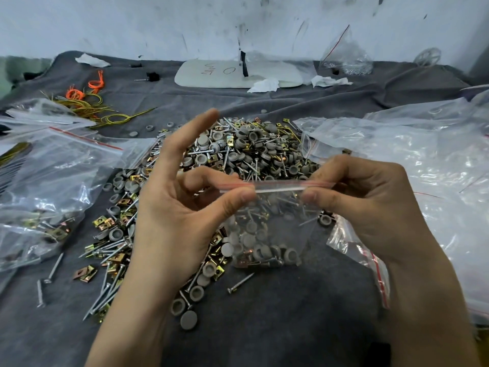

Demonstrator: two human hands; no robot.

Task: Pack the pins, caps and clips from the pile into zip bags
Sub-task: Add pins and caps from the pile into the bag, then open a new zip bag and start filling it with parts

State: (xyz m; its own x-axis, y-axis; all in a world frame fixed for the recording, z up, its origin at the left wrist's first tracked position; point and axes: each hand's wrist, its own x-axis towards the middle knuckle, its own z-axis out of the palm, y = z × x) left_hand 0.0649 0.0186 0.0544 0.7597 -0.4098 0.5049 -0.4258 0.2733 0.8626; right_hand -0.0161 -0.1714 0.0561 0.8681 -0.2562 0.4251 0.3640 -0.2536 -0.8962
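Sealing looks like the step you are working on. Along the left edge of the cloth-covered tabletop, filled bags [39,202] are lying. Your left hand [172,207] is pinching the left end of the zip strip [277,185] between thumb and a bent finger, with the forefinger sticking up free. The zip bag [267,229], already loaded at its bottom, is hanging between your hands, just in front of the pile [238,149] at the tabletop's middle. Your right hand [370,205] is pinching the strip's right end. Try sliding one pinch steadily along the strip, lining up both tracks and pressing air out as you go. At the far edge, a white pad [238,72] is carrying handwritten marks; one is looking like an "O", and the rest I cannot read.
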